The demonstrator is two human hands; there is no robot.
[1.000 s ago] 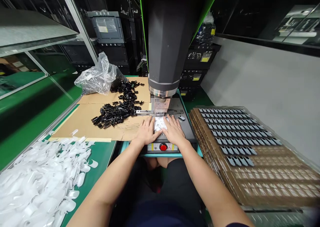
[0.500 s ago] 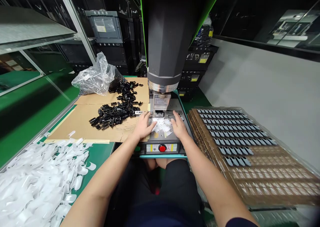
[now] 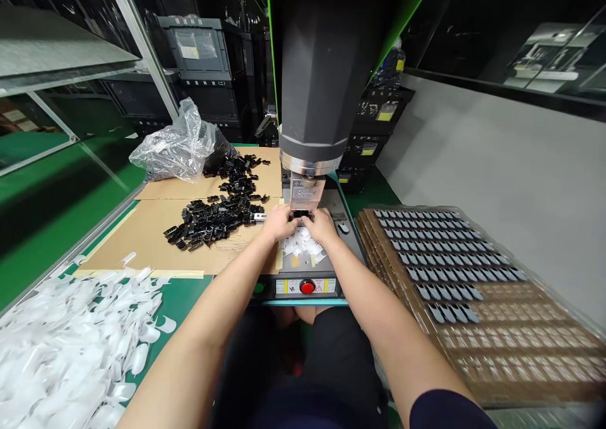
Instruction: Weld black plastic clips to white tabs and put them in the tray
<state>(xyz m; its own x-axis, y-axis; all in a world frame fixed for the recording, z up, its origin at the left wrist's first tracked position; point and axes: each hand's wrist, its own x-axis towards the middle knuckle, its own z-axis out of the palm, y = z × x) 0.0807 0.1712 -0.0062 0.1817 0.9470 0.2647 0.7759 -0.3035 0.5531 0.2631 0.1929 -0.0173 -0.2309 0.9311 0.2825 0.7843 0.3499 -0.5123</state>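
Note:
Under the press head (image 3: 310,154), a small black plastic part (image 3: 301,214) sits in the fixture. My left hand (image 3: 279,223) closes on its left side, with the thumb reaching in toward the middle. From the other side my right hand (image 3: 322,225) does the same, fingers bent around the part's right edge. The fingertips partly hide the part and the fixture. Just in front of both hands lies a small heap of white plastic pieces (image 3: 302,243) on the press base. A black-and-grey assembled piece (image 3: 343,228) rests right of my right hand.
Black plastic parts (image 3: 213,221) are heaped on cardboard (image 3: 137,236) at left, by a clear plastic bag (image 3: 177,148). Many white pieces (image 3: 71,340) cover the near left table. Stacked trays (image 3: 497,293) hold rows of grey pieces at right. A red button (image 3: 307,287) fronts the press.
Both hands have moved inward from the fixture's sides, and their fingers have closed around the black part. The assembled piece on the base's right now shows more clearly.

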